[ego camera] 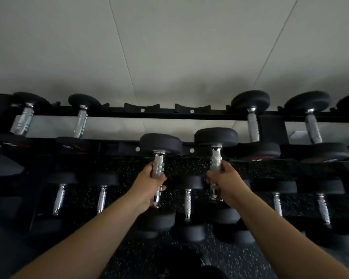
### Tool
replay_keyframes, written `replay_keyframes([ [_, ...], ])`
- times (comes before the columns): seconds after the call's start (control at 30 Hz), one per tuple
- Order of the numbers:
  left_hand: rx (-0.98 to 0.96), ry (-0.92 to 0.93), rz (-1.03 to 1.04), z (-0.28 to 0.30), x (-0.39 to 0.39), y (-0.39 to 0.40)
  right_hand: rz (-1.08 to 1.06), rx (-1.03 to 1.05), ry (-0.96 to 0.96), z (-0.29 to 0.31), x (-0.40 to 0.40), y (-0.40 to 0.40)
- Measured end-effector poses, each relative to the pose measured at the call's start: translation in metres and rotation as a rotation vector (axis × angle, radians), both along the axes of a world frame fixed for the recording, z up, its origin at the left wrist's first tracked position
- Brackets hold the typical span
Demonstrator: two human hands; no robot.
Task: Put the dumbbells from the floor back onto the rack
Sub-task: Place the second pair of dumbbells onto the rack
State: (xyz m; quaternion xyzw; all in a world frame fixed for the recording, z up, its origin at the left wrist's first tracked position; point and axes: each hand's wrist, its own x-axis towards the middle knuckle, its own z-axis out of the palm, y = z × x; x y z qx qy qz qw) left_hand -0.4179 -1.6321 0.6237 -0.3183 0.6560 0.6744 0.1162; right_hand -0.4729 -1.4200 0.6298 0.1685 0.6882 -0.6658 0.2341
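Two dumbbells are being held, one in each fist. My left hand (pixel 149 184) is closing its fingers around the chrome handle of the left dumbbell (pixel 159 146); my right hand (pixel 225 181) is gripping the right dumbbell (pixel 216 137). Both long axes are pointing away from my fingers, toward the rack (pixel 167 113). Red marks on the racked weights beyond my right fingers are too blurred to read.

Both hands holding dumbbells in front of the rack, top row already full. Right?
Not full. The head view shows two empty cradles mid top row of the rack. The left hand and right hand do each grip a dumbbell in front of it.
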Motion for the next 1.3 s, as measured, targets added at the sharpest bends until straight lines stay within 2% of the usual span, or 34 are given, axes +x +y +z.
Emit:
replay_keyframes([
  [0.33,-0.004,0.019,0.078,0.001,-0.088,-0.049,0.101,-0.018,-0.03,-0.01,-0.109,-0.049],
  [0.57,-0.034,0.001,0.139,-0.007,-0.137,-0.093,0.153,0.062,-0.048,-0.021,-0.157,-0.08],
  [0.93,-0.019,-0.042,0.069,-0.023,-0.191,-0.13,0.104,0.165,-0.06,-0.038,-0.197,-0.11],
  [1.17,-0.052,-0.047,-0.013,-0.033,-0.216,-0.131,0.054,0.139,-0.123,-0.042,-0.207,-0.098],
  [1.3,-0.093,-0.065,-0.052,-0.038,-0.217,-0.133,0.096,0.147,-0.131,-0.047,-0.211,-0.087],
])
